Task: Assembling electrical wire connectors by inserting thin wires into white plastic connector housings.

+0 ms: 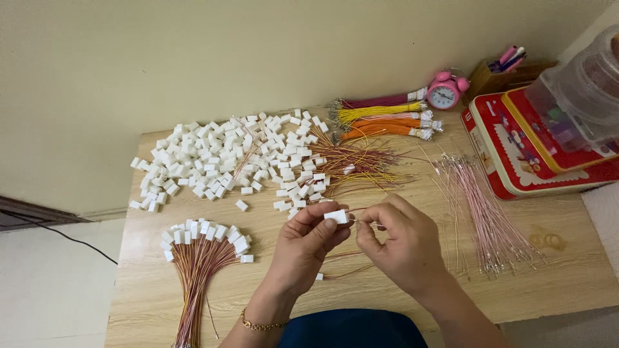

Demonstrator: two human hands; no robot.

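Pinching white connector [336,216]: left hand [308,241]; right hand [400,241] pinching thin wire [361,220]; red tin [516,154] far right.

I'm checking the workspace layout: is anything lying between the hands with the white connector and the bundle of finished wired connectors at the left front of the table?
Nothing visible does. The left hand holds the white connector, the right hand beside it. Only bare table lies between them and the finished bundle; one stray connector sits farther back.
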